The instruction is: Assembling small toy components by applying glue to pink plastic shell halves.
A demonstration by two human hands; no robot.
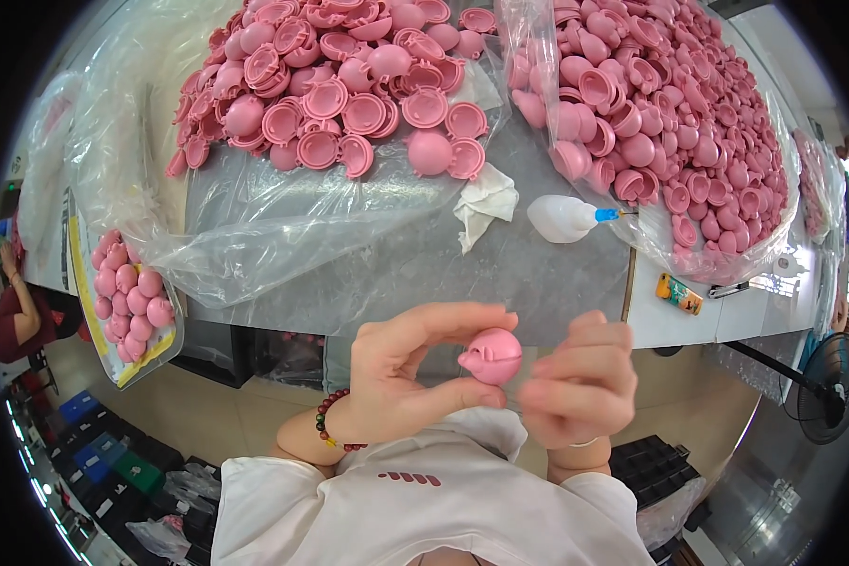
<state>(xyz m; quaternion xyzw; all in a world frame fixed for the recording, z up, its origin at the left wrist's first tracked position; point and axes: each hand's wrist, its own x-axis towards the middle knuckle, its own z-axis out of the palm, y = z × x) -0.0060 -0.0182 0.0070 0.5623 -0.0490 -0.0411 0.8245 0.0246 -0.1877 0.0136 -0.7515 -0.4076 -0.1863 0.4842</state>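
My left hand [401, 370] pinches a round pink plastic ball [500, 357] between thumb and fingers, just above my lap. A seam and a small protruding tab show on the ball's side. Close by on the right, my right hand [583, 382] is closed, its fingers curled toward the ball. What those fingers hold, if anything, is hidden. Beyond my hands, on the grey table [387, 274], lie a white squeeze bottle [561, 219] with a blue needle tip and a crumpled white tissue [487, 203].
A heap of pink half-shells [325, 99] lies on clear plastic sheeting [245, 250] at the back. A big bag of pink shells [670, 123] stands at right. Closed pink balls [134, 300] fill a tray at left. A small orange-green package [679, 294] lies near a fan [825, 387].
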